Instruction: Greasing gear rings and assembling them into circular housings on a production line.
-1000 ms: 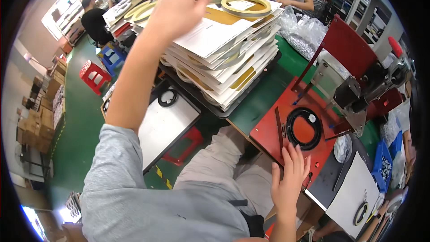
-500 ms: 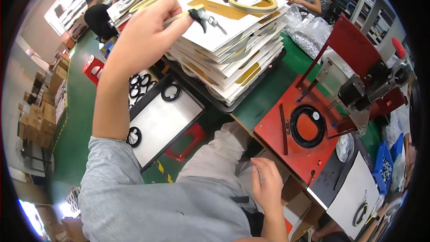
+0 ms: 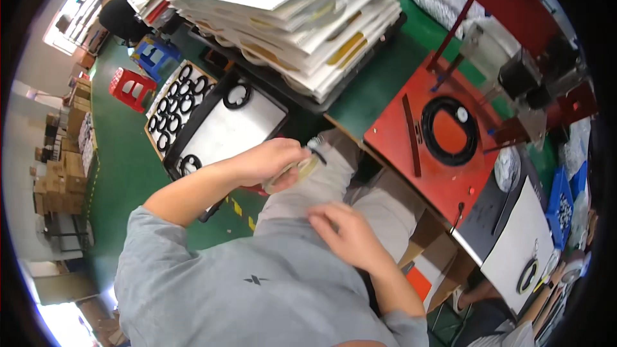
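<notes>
My left hand [image 3: 273,159] is closed on a pale cream ring [image 3: 292,175] above my lap. A small black and silvery piece [image 3: 315,149] sticks out at the ring's upper right; blur hides its detail. My right hand [image 3: 347,231] is a little lower and to the right, with its fingers loosely bent, thumb apart and nothing seen in them. To the right, a red press fixture [image 3: 392,133] stands on the green table, with a black ring [image 3: 430,135] on its base and a small white gear [image 3: 462,114] on the ring.
A tall stack of white sheets with rings between them [image 3: 308,38] stands ahead. On the left are a black-rimmed tray [image 3: 225,132], a board of black rings [image 3: 173,106] and a red stool [image 3: 132,87]. A blue parts bin [image 3: 561,212] and another person's arm [image 3: 533,308] are at right.
My left hand has brought the cream ring from above the stack down to my lap. My right hand has risen and moved left towards it. The view has tilted down.
</notes>
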Motion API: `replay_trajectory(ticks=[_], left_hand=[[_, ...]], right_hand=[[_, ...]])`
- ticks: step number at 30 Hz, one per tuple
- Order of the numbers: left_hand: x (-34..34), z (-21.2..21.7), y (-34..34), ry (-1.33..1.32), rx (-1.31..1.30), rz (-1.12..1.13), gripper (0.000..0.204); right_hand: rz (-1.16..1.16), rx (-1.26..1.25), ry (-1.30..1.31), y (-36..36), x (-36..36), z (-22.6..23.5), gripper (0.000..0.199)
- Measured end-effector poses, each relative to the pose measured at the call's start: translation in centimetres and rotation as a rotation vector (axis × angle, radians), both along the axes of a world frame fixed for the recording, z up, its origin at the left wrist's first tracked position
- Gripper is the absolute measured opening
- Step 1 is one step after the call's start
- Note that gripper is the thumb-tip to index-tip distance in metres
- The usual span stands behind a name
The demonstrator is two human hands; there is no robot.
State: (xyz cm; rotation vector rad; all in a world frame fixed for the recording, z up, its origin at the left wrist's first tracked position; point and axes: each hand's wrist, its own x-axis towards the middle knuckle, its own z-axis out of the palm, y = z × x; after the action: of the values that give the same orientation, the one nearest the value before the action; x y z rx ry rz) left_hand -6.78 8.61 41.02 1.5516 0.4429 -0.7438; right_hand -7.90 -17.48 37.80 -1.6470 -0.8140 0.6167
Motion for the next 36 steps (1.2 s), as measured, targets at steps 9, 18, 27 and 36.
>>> replay_trajectory(ticks=[9, 18, 27, 36], left_hand=[[1.7, -6.7, -6.5, 0.235, -0.832, 0.593, 0.039], [3.3, -3.7, -8.0, -1.05, 0.226, -0.095, 0.017], [3.2, -3.1, -10.6, -0.797, -0.422, -0.155, 0.036], [4.2, -2.2, -12.9, -0.797, -0.364, -0.199, 0.031]], right_hand=[[-0.288, -0.137, 0.05, -0.5, -0.6, -2.2, 0.022], [-0.564, 0.204, 0.355, -7.6, 1.6, 1.6, 0.041], [-0.484, 0.721, 0.71, -10.0, 2.4, 2.0, 0.046], [-0.433, 0.833, 0.696, -12.4, 2.7, 1.9, 0.04]])
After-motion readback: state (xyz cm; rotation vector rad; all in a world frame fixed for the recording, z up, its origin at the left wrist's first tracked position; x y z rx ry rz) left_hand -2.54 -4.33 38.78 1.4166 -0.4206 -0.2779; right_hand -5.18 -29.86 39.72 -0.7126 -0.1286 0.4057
